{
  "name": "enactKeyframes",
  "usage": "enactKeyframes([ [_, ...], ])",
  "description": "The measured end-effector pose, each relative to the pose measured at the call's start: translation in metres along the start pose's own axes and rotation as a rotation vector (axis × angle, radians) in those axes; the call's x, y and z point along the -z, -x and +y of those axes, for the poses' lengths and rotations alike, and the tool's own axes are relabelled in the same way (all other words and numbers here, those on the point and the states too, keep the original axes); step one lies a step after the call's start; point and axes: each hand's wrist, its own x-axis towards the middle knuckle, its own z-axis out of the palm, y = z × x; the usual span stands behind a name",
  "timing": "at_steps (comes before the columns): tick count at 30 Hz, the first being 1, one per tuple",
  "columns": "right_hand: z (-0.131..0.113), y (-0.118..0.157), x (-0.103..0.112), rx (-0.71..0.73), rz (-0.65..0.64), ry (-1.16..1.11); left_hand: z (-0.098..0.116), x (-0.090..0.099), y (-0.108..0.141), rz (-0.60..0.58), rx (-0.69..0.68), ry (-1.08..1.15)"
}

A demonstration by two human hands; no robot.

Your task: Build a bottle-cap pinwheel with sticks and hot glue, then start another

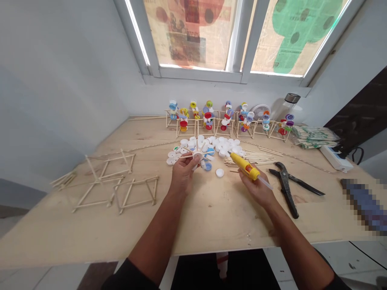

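My left hand (185,171) pinches a white bottle cap (197,155) from which several thin wooden sticks stick out like spokes. In my right hand (256,187) is a yellow glue gun (245,165), its nozzle pointing up and left, a short distance to the right of the spoked cap. A clear glue stick shows at its rear end. Behind both hands lies a pile of mostly white caps (223,145), and a single white cap (219,172) rests on the wood between them. Loose wooden sticks (256,157) are spread just beyond the glue gun.
Stick frames (136,203) stand on the table (211,225) at left. Small models with coloured caps (208,117) line the back, beside a fan (260,111) and a bottle (287,106). Pliers (284,189), a power strip (336,158) and packed sticks (316,136) are at right.
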Motion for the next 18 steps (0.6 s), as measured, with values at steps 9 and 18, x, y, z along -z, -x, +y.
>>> enactKeyframes([
  [9,0.040,0.034,0.064,0.327,0.022,0.673,0.004,-0.001,0.001,-0.009,0.020,0.028],
  [18,0.103,0.066,0.142,0.294,-0.031,1.028,0.003,-0.002,0.002,-0.003,0.015,0.008],
])
